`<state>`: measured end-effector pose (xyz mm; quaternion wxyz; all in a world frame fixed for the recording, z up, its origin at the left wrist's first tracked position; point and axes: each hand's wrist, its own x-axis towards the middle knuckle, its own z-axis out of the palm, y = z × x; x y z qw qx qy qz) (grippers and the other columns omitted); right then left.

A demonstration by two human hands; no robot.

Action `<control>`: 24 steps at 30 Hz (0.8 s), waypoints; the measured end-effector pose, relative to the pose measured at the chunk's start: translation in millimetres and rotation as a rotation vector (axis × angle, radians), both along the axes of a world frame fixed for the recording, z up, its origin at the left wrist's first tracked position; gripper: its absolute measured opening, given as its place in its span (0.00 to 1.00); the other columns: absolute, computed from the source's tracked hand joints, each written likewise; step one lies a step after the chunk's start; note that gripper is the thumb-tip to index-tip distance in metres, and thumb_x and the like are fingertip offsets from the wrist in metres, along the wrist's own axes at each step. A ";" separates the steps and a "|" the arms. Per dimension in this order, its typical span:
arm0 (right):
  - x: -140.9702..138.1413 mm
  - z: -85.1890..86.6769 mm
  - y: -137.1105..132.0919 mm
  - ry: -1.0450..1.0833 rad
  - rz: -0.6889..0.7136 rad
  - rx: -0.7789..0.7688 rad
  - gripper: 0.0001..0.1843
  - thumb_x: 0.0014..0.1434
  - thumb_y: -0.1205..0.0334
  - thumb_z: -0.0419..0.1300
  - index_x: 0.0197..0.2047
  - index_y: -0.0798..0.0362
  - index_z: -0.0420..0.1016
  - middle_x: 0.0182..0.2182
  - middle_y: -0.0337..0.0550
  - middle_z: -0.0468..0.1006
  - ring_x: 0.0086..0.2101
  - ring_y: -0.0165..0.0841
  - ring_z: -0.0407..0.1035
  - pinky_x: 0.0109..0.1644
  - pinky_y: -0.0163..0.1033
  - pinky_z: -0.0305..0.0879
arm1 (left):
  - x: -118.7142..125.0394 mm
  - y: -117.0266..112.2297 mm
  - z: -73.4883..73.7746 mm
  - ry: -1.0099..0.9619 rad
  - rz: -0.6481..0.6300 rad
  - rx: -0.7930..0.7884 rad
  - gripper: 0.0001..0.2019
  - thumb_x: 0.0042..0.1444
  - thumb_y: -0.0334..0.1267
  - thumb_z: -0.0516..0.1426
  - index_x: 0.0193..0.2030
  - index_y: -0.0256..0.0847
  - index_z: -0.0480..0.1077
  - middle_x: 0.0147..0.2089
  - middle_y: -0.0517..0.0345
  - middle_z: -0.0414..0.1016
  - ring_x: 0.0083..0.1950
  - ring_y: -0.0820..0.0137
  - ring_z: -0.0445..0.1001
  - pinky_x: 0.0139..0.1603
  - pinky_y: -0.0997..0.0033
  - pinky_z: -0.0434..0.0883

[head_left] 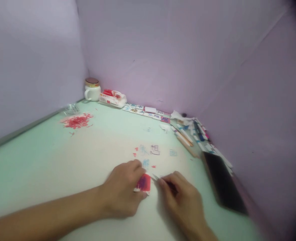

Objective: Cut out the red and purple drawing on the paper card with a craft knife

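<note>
My left hand [124, 189] presses down on a small red and white paper piece [144, 183] that lies on the pale green table [37, 167]. Its fingers pinch the piece's left and upper edge. My right hand [181, 195] is just to the right, fingers closed around a thin pointed tool [156, 176] whose tip reaches the paper's right corner. Beyond the hands lie small paper squares with drawn characters [155, 149] and a few red scraps [135, 151].
A pile of red paper shreds [76, 121] lies at the far left. A white mug with a gold lid [92, 89] and a tissue pack [112, 98] stand in the corner. Character cards [145, 112] line the back wall. Pens and pencils [190, 134] and a dark phone [223, 182] lie at the right.
</note>
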<state>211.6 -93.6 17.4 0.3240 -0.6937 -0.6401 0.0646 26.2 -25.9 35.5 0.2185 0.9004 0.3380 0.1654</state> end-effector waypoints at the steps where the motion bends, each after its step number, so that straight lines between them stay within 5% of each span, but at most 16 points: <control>1: -0.5 -0.9 0.2 -0.006 0.006 0.010 0.13 0.61 0.56 0.52 0.28 0.49 0.71 0.25 0.36 0.71 0.24 0.29 0.65 0.28 0.34 0.55 | 0.1 -0.5 1.0 0.007 0.004 0.006 0.09 0.49 0.38 0.57 0.36 0.40 0.66 0.38 0.53 0.65 0.36 0.64 0.66 0.37 0.62 0.68; 14: -7.4 -6.1 4.0 -0.058 -0.002 0.074 0.13 0.60 0.57 0.54 0.27 0.49 0.73 0.24 0.37 0.71 0.27 0.30 0.65 0.30 0.35 0.53 | 1.3 -0.9 -1.4 -0.033 0.022 -0.032 0.08 0.50 0.40 0.58 0.34 0.39 0.66 0.35 0.54 0.64 0.35 0.66 0.65 0.36 0.65 0.66; 24: -8.5 0.4 5.9 -0.040 -0.005 -0.031 0.14 0.59 0.55 0.53 0.26 0.48 0.72 0.23 0.35 0.69 0.23 0.28 0.63 0.27 0.35 0.51 | 2.1 1.4 -0.9 -0.003 0.025 -0.037 0.08 0.50 0.40 0.57 0.34 0.38 0.66 0.36 0.54 0.64 0.35 0.66 0.65 0.36 0.64 0.66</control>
